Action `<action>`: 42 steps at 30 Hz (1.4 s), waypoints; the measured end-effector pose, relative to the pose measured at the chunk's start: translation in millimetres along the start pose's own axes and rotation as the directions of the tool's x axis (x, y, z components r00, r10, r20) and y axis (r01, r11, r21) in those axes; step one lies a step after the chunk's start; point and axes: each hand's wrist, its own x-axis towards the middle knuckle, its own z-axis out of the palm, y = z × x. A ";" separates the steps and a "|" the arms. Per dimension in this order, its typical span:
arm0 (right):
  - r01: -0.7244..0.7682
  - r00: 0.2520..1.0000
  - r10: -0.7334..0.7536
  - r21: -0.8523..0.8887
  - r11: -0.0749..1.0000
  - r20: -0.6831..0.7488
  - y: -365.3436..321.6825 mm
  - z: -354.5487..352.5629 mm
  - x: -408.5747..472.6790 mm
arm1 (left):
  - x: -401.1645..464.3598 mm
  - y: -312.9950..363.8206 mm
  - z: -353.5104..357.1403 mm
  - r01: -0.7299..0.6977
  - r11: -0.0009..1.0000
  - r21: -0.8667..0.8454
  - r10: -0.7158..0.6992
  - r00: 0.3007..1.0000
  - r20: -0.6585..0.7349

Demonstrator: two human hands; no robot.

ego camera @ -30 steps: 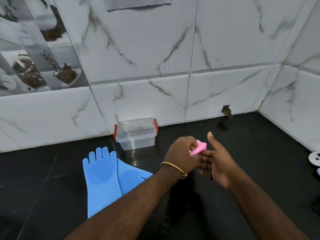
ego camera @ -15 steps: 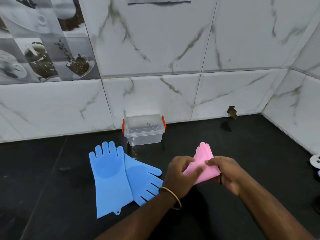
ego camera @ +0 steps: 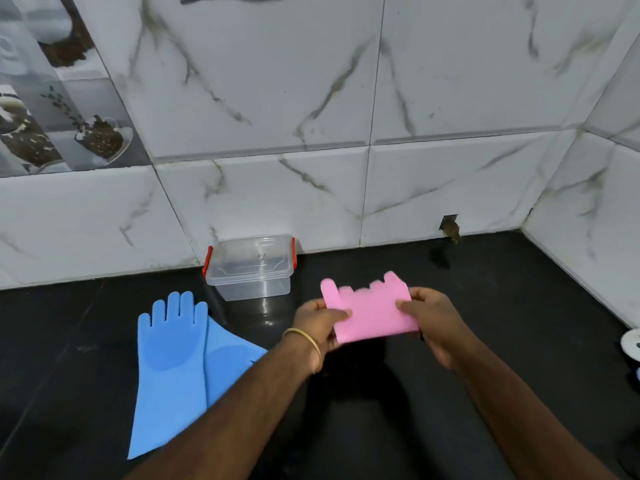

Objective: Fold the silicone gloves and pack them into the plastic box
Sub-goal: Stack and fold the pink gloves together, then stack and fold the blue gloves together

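Both hands pinch the folded pink glove (ego camera: 370, 311) above mid-worktop, left hand (ego camera: 317, 323) & right hand (ego camera: 431, 322) w/ fingers closed on its side edges; keep fold tight, then carry to plastic box (ego camera: 250, 268) at back edge, whose lid looks shut.

Pink glove (ego camera: 370, 313) – folded, finger tips poking up at top edge, held in mid-air above the dark counter. 2 blue gloves (ego camera: 180, 362) lie flat on counter, overlapping, w/ fingers toward wall. Clear plastic box (ego camera: 251, 268) – red latches, lid on, by wall.
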 end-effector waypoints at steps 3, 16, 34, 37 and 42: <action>0.139 0.990 -0.140 0.051 0.989 0.007 -11.5 -3.1 15.9 | 4.7 16.4 16.0 -0.279 0.955 0.101 0.289 0.951 -0.108; -0.097 0.995 0.075 -0.394 0.914 -0.073 109.3 -6.4 36.4 | 54.4 -86.1 5.9 -0.021 0.921 0.388 0.134 0.954 -0.266; -0.152 0.935 -0.163 -0.768 0.622 -0.316 73.5 32.1 15.3 | 26.7 -49.9 -58.9 -0.052 0.914 0.402 0.106 0.988 -0.114; 0.042 0.929 -0.314 -0.790 0.611 -0.194 56.5 85.6 3.2 | 17.7 -30.6 -111.2 -0.115 0.888 0.445 0.189 0.974 -0.127; 0.094 0.995 -0.061 -0.653 0.751 0.072 64.6 176.1 -17.5 | 5.8 -11.5 -198.9 -0.135 0.861 0.490 0.282 0.929 -0.240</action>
